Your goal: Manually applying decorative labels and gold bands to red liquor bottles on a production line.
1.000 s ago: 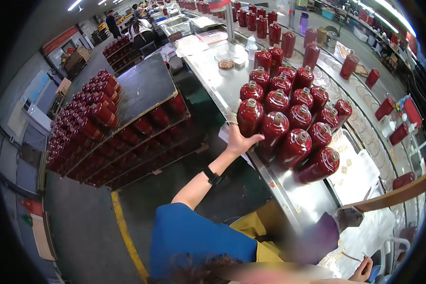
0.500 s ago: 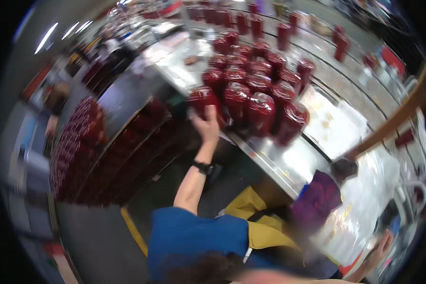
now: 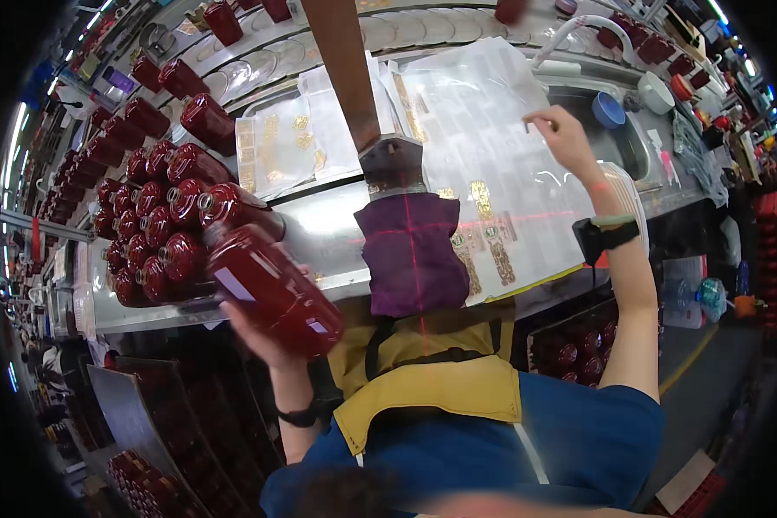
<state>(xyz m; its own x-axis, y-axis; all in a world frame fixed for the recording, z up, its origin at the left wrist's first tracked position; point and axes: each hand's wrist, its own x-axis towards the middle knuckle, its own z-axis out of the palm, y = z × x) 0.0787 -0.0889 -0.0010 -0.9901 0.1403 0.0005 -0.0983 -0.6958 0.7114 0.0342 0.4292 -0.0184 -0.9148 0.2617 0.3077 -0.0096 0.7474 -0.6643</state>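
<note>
Left hand (image 3: 259, 332) is up off the surface (image 3: 337, 237) with a dark red bottle (image 3: 268, 289) in its grip, fingers wrapped round the lower body, the bottle tilted with its neck pointing up and away toward the cluster of red bottles (image 3: 160, 224). That cluster stands packed together on the surface just beyond the held bottle, caps up, with a further line of the same bottles running off behind it. The held bottle hangs over the near edge of the surface, just in front of the cluster and clear of it.

Over on the other side of the held bottle, the right hand (image 3: 561, 129) is stretched out flat-ish on a clear sheet of gold labels (image 3: 483, 181), fingertips pinching or pressing its far corner; I cannot tell whether the grip has closed on the sheet or only rests on it. A black wristband (image 3: 604, 235) sits on that wrist.

Between the held bottle and the sheet, a purple cloth (image 3: 410, 255) drapes over the surface edge beneath a brown post (image 3: 341, 69). Beyond the right hand, a blue cup (image 3: 609, 110) sits by a sink.
</note>
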